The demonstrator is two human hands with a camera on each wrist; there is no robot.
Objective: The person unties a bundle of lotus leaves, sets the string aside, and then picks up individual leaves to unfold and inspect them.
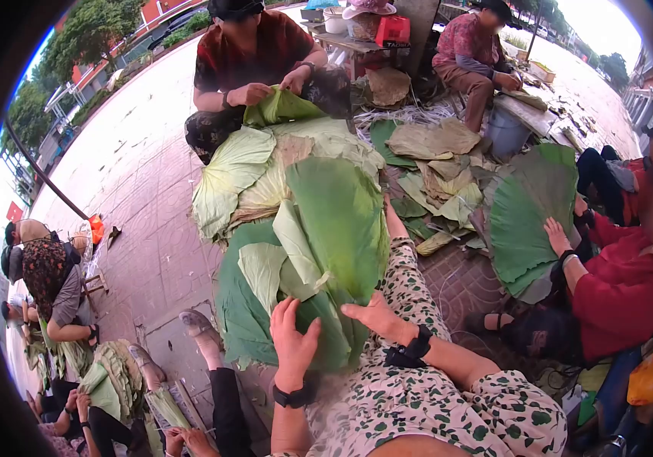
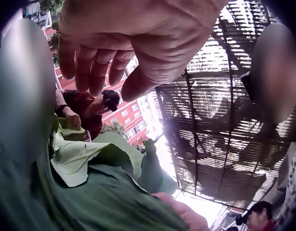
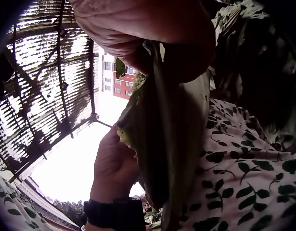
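Note:
A large green lotus leaf (image 1: 338, 217) lies partly folded in front of me, above the patterned trousers. My right hand (image 1: 384, 317) pinches its near edge, thumb on top and fingers behind; the right wrist view shows the folded leaf (image 3: 174, 139) hanging from that grip. My left hand (image 1: 294, 341) hovers at the near left side with its fingers loosely bent; in the left wrist view this hand (image 2: 138, 36) holds nothing. Paler leaf pieces (image 1: 260, 268) lie on a dark green leaf (image 1: 239, 324) underneath.
Beyond my leaf, a pile of pale leaves (image 1: 231, 179) lies before a person (image 1: 265, 57) handling another leaf. To the right, a person in red (image 1: 624, 282) holds a big leaf (image 1: 532, 221). Dried leaves (image 1: 433, 141) and a grey bucket (image 1: 508, 131) stand behind.

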